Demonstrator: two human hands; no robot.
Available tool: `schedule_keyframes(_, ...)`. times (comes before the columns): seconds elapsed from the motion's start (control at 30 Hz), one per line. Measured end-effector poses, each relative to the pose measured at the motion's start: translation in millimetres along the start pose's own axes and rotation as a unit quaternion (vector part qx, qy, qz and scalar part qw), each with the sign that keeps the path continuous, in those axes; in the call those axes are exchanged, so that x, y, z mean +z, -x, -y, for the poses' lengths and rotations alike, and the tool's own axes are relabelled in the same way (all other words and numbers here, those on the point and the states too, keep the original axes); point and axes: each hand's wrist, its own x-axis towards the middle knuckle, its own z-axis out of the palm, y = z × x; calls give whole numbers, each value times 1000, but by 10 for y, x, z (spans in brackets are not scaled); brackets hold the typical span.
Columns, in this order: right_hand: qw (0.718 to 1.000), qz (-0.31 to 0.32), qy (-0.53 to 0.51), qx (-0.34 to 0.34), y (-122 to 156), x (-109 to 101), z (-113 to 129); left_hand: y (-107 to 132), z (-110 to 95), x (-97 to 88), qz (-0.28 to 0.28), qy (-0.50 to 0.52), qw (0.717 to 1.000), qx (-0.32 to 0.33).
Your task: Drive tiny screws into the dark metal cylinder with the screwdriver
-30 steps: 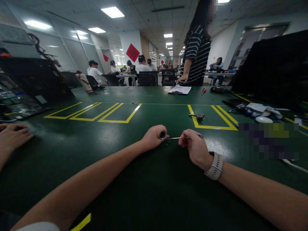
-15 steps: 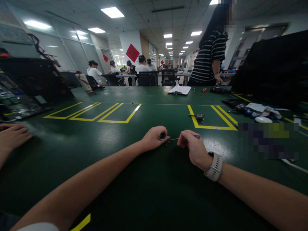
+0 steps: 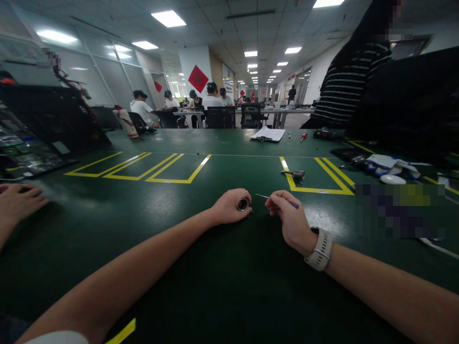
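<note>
1. Left hand — I see it clamped around a metal-rimmed cylinder, whose open end faces my view.
2. Right hand — pinched on a slim purple-handled tool, its tip near the cylinder yet apart from it.
3. One tiny dark part just beside the left hand.

The left hand grips a round metal part; to the right, the right hand holds a thin tool, tip pointing left. A clipboard lies on the table's far side.
</note>
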Motion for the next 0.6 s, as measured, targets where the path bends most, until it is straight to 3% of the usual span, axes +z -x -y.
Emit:
schedule_keyframes(0.17, 999, 27, 37, 24, -1, 25, 3, -32, -4, -26, 38, 11, 999, 31)
schedule_keyframes(0.43, 994, 61, 91, -4, -17, 28, -49, -59, 0, -5, 99, -8, 993, 60)
schedule_keyframes(0.6, 992, 68, 109, -12, -25, 14, -78, -59, -5, 4, 108, -17, 992, 63)
